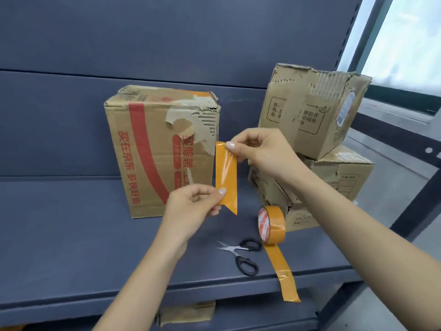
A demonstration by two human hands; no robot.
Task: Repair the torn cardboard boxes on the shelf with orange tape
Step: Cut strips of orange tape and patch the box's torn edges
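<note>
I judge the repair barely begun: my left hand and right hand pinch a cut orange tape strip taut before the untaped torn box mid-shelf, other boxes waiting.

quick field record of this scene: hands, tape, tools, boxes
left hand: pinches lower end of cut tape strip
right hand: pinches upper end of the strip
strip: held upright in front of red-printed box
red-printed box: torn at upper right corner
tape roll: standing on shelf, loose tail hanging over front edge
scissors: open, lying on shelf left of the roll
stacked boxes: right side, torn
</note>
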